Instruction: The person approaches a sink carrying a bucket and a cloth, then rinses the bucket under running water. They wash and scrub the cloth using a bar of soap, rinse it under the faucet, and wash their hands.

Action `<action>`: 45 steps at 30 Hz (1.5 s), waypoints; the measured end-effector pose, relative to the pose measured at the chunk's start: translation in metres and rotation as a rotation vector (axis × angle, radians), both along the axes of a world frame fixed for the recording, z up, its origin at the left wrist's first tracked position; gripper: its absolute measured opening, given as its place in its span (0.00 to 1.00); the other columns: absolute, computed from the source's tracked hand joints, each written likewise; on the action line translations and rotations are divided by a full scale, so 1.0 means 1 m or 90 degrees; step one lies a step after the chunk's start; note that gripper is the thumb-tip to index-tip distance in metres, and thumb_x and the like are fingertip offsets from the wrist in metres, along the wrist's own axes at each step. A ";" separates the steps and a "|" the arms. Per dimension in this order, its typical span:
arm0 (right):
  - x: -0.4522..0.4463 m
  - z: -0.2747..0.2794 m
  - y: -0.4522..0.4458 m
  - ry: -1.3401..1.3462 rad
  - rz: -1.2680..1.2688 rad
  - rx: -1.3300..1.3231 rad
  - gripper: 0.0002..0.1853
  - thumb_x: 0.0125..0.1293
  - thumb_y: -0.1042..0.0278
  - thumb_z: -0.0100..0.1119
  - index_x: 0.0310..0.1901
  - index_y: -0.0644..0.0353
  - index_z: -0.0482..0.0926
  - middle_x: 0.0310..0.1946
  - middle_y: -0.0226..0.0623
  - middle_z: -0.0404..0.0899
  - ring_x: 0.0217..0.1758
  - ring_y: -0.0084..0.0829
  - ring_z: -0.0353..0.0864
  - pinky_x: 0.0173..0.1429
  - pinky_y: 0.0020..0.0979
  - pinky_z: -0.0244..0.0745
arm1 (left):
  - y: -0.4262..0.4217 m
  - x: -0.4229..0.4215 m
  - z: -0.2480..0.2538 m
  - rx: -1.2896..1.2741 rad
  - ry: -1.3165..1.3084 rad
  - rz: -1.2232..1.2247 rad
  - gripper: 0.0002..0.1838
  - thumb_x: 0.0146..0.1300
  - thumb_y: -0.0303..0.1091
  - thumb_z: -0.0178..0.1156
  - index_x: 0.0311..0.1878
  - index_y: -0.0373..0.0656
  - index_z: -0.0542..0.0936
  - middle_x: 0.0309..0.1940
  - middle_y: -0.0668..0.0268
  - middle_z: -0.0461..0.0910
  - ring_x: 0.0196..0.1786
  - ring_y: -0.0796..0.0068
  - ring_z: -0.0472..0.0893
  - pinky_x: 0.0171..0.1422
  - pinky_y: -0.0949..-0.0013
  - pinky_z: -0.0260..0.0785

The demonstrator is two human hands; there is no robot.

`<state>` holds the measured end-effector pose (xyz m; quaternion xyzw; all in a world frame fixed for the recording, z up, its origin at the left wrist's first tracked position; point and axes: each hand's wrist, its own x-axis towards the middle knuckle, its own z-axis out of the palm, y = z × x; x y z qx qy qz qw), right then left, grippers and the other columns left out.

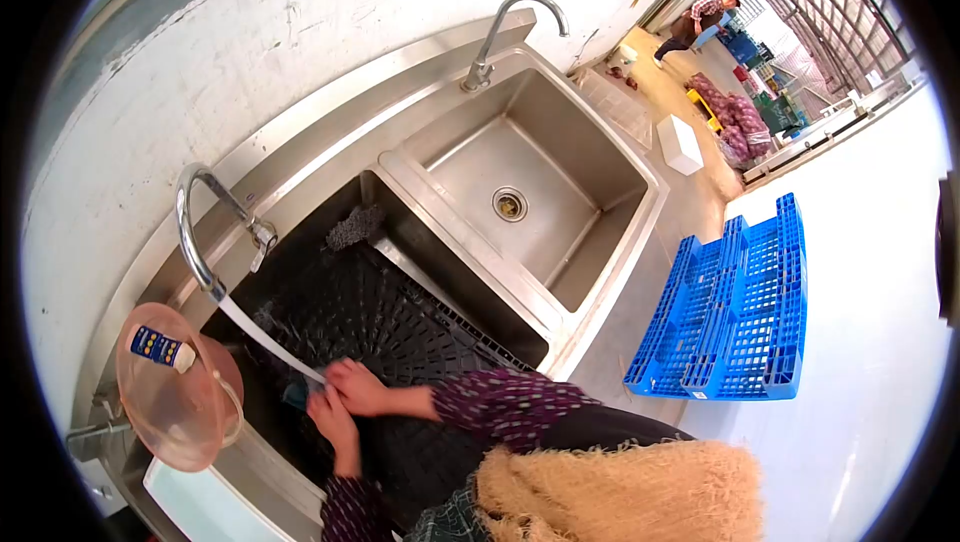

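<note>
Water runs from the curved left tap towards my two hands, which are close together over a black slatted plastic piece in the left basin. My right hand has its fingers curled beside the stream. Just below it, my left hand is closed too, next to a small dark teal thing that is partly hidden. What the fingers grip is too small to tell. A grey mesh scourer lies at the far end of the black piece.
A pink plastic tub with a blue-labelled bottle stands at the left. The right basin has its own tap. Beyond are a blue pallet, a white box, net sacks and another person.
</note>
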<state>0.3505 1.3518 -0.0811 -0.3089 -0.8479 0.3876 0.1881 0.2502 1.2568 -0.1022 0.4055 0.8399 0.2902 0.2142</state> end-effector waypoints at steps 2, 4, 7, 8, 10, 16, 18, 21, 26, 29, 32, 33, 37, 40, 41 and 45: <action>0.017 0.024 -0.017 -0.082 0.007 0.010 0.15 0.60 0.61 0.55 0.43 0.62 0.78 0.46 0.43 0.72 0.52 0.45 0.69 0.53 0.44 0.64 | -0.001 0.017 0.017 -0.009 -0.027 0.014 0.23 0.73 0.48 0.43 0.42 0.35 0.78 0.45 0.46 0.74 0.52 0.42 0.69 0.57 0.46 0.59; 0.003 0.013 -0.009 -0.127 0.005 0.020 0.15 0.60 0.60 0.55 0.44 0.61 0.77 0.47 0.43 0.72 0.52 0.45 0.68 0.54 0.44 0.63 | 0.004 0.000 -0.005 0.044 0.091 -0.068 0.18 0.72 0.41 0.47 0.38 0.35 0.77 0.44 0.47 0.74 0.49 0.43 0.69 0.54 0.47 0.60; -0.066 -0.028 0.040 -0.205 -0.013 0.225 0.15 0.61 0.61 0.54 0.44 0.60 0.77 0.47 0.42 0.72 0.53 0.43 0.68 0.55 0.44 0.62 | 0.059 -0.055 -0.037 -0.072 0.191 -0.005 0.19 0.70 0.45 0.51 0.47 0.37 0.77 0.47 0.47 0.73 0.52 0.45 0.68 0.56 0.48 0.58; -0.081 -0.029 0.049 -0.110 -0.134 0.292 0.14 0.62 0.61 0.54 0.44 0.60 0.77 0.46 0.42 0.72 0.53 0.43 0.68 0.54 0.44 0.62 | 0.068 -0.061 -0.034 0.015 0.264 0.082 0.20 0.69 0.46 0.53 0.48 0.37 0.77 0.47 0.47 0.73 0.53 0.45 0.68 0.55 0.47 0.59; -0.075 -0.027 0.056 -0.020 -0.254 0.365 0.14 0.63 0.61 0.53 0.44 0.60 0.77 0.45 0.42 0.73 0.52 0.43 0.68 0.54 0.43 0.62 | 0.085 -0.058 -0.026 0.119 0.541 0.159 0.21 0.66 0.49 0.56 0.44 0.37 0.77 0.46 0.47 0.74 0.52 0.45 0.70 0.57 0.47 0.59; 0.005 0.005 -0.016 -0.154 -0.029 -0.035 0.16 0.60 0.60 0.54 0.45 0.61 0.77 0.42 0.44 0.74 0.49 0.45 0.70 0.52 0.43 0.62 | 0.002 0.025 -0.003 0.147 -0.011 0.098 0.18 0.70 0.43 0.50 0.39 0.35 0.76 0.36 0.48 0.74 0.47 0.44 0.72 0.52 0.48 0.64; -0.009 -0.015 0.006 -0.137 -0.019 0.185 0.16 0.57 0.61 0.55 0.43 0.62 0.77 0.42 0.44 0.74 0.49 0.45 0.70 0.52 0.43 0.62 | 0.026 -0.019 -0.050 0.085 0.148 -0.023 0.18 0.70 0.44 0.51 0.40 0.35 0.76 0.38 0.49 0.75 0.47 0.44 0.73 0.52 0.48 0.64; -0.064 -0.035 0.070 -0.148 -0.037 0.220 0.14 0.55 0.62 0.55 0.38 0.62 0.78 0.40 0.45 0.73 0.48 0.45 0.70 0.52 0.42 0.61 | 0.090 -0.061 -0.044 -0.089 0.205 0.059 0.18 0.67 0.47 0.53 0.43 0.38 0.77 0.43 0.52 0.76 0.47 0.45 0.74 0.52 0.46 0.65; -0.039 -0.017 0.028 -0.015 -0.059 0.037 0.07 0.59 0.63 0.54 0.37 0.53 0.78 0.34 0.36 0.75 0.43 0.43 0.72 0.45 0.45 0.62 | 0.036 -0.046 -0.047 0.041 -0.047 -0.020 0.21 0.71 0.46 0.48 0.55 0.40 0.76 0.51 0.51 0.76 0.53 0.46 0.73 0.57 0.48 0.65; 0.015 0.018 -0.028 0.019 -0.067 -0.021 0.04 0.61 0.65 0.53 0.34 0.54 0.76 0.32 0.34 0.75 0.40 0.40 0.73 0.47 0.41 0.61 | -0.023 0.025 -0.018 0.165 -0.071 0.032 0.16 0.70 0.41 0.50 0.44 0.38 0.80 0.38 0.49 0.78 0.45 0.48 0.75 0.56 0.51 0.65; -0.020 -0.015 0.017 -0.139 -0.030 0.162 0.07 0.59 0.65 0.55 0.37 0.55 0.76 0.33 0.36 0.76 0.40 0.39 0.73 0.47 0.40 0.62 | 0.037 -0.019 -0.035 0.080 0.159 -0.068 0.15 0.69 0.41 0.52 0.36 0.38 0.77 0.33 0.52 0.76 0.43 0.48 0.74 0.53 0.50 0.64; -0.035 -0.013 0.034 -0.142 -0.052 0.177 0.08 0.58 0.65 0.56 0.39 0.56 0.77 0.33 0.37 0.76 0.40 0.39 0.74 0.48 0.41 0.62 | 0.062 -0.031 -0.008 0.002 0.218 -0.088 0.16 0.68 0.42 0.52 0.34 0.38 0.77 0.32 0.52 0.76 0.43 0.47 0.73 0.52 0.49 0.64; -0.046 -0.030 0.022 -0.049 -0.179 0.055 0.12 0.58 0.66 0.55 0.44 0.56 0.77 0.32 0.39 0.75 0.43 0.42 0.74 0.49 0.43 0.64 | 0.047 -0.026 -0.036 0.015 0.193 0.093 0.20 0.69 0.42 0.52 0.32 0.32 0.77 0.31 0.46 0.77 0.41 0.43 0.74 0.47 0.47 0.65; 0.015 0.014 -0.028 -0.012 -0.112 -0.102 0.11 0.59 0.65 0.55 0.42 0.57 0.77 0.34 0.40 0.77 0.41 0.45 0.76 0.48 0.45 0.66 | -0.006 0.027 0.027 0.129 -0.197 0.120 0.12 0.66 0.32 0.56 0.30 0.34 0.80 0.31 0.53 0.79 0.39 0.60 0.79 0.43 0.55 0.70; 0.027 0.024 -0.034 -0.094 -0.058 -0.014 0.11 0.58 0.65 0.55 0.41 0.58 0.76 0.33 0.41 0.78 0.40 0.45 0.77 0.47 0.46 0.66 | 0.000 0.027 0.019 0.185 -0.135 0.081 0.11 0.65 0.34 0.56 0.32 0.37 0.80 0.29 0.54 0.78 0.38 0.58 0.79 0.45 0.55 0.69; -0.038 -0.007 0.027 -0.262 -0.086 0.194 0.11 0.57 0.62 0.55 0.35 0.60 0.70 0.28 0.47 0.77 0.36 0.46 0.77 0.44 0.44 0.67 | 0.051 -0.013 -0.036 0.034 0.096 0.066 0.11 0.60 0.40 0.58 0.30 0.42 0.78 0.28 0.51 0.80 0.37 0.44 0.77 0.49 0.50 0.67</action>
